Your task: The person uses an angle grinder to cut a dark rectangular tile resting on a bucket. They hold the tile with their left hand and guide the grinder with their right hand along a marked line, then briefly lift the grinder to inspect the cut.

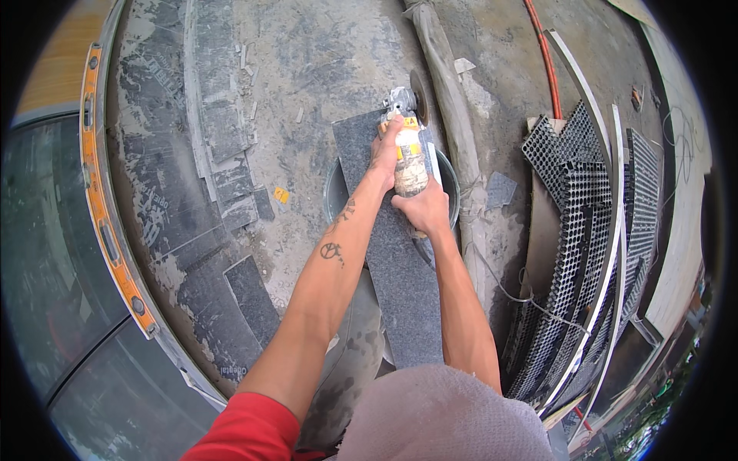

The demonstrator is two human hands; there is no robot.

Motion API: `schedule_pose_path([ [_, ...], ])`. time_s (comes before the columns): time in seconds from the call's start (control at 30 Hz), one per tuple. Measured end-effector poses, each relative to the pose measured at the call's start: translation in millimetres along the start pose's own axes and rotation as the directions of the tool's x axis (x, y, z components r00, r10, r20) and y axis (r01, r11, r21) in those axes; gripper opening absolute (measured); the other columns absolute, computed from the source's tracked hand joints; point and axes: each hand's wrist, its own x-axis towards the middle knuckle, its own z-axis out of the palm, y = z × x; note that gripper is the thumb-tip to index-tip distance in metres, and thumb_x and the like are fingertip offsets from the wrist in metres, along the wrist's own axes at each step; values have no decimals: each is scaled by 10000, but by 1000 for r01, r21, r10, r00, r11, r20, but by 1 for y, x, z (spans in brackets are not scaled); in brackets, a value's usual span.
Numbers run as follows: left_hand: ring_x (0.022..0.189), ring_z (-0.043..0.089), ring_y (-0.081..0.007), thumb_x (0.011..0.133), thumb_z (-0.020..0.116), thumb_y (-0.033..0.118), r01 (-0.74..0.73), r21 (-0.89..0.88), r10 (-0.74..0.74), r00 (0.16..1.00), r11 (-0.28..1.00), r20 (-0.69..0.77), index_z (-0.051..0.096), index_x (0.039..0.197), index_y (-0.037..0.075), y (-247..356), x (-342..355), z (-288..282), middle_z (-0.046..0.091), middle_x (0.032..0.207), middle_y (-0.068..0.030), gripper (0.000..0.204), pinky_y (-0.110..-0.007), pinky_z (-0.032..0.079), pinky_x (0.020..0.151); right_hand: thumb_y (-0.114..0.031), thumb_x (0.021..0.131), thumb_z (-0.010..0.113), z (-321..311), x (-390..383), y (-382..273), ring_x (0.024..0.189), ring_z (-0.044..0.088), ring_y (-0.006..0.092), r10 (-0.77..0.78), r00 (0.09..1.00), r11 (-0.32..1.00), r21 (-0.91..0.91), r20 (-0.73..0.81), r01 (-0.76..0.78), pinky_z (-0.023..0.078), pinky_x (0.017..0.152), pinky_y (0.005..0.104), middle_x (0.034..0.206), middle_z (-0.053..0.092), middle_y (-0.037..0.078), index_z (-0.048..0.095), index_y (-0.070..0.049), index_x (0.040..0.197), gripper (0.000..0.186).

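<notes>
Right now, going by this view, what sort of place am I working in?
Most likely a building or renovation site: there's an angle grinder above a dark grey stone slab, an orange spirit level at the left, and black grid panels piled at the right.

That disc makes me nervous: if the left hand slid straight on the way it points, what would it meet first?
Probably the metal head of the grinder, just beyond the left hand, though depth is unclear.
</notes>
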Motion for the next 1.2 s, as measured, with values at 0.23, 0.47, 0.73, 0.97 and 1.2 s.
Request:
schedule_pose_path([
  [0.23,629,659,-256,894,590,584,3,0,-3,1000,1000,2,616,1092,65,-3,-5,2,655,808,-139,557,-384,565,571,-267,568,779,-2,-3,4,931,692,347,-10,1000,1000,-5,-16,10,530,861,398,994,705,217,624,22,1110,634],
  [0.47,633,661,-261,881,602,601,5,-25,-5,1000,1000,-4,615,1090,67,-4,-5,0,656,804,-138,574,-385,567,582,-271,559,787,2,-1,6,874,702,336,-18,1000,999,-27,-22,18,540,824,393,945,712,208,631,36,1077,623],
  [0.73,632,662,-272,876,601,611,28,-46,-28,999,999,-15,613,1092,84,11,-7,-14,659,794,-135,569,-401,565,572,-282,561,789,14,-2,-9,902,699,337,-13,1000,999,-53,-16,12,537,841,386,963,711,214,631,46,1075,630],
  [0.97,665,660,-287,848,583,671,94,-14,-93,992,995,90,600,1073,86,6,-4,16,661,823,-133,627,-414,579,603,-346,584,790,-18,-3,5,968,681,369,31,999,999,-22,-32,-32,538,881,409,1009,689,268,593,55,1112,691],
  [1.2,873,644,-299,761,624,716,-12,147,-25,967,989,252,572,1105,-3,62,-38,6,634,957,-149,798,-440,593,757,-236,544,806,-23,-40,-8,785,704,371,-139,985,985,85,-107,148,581,684,429,823,695,208,587,29,1062,622],
])
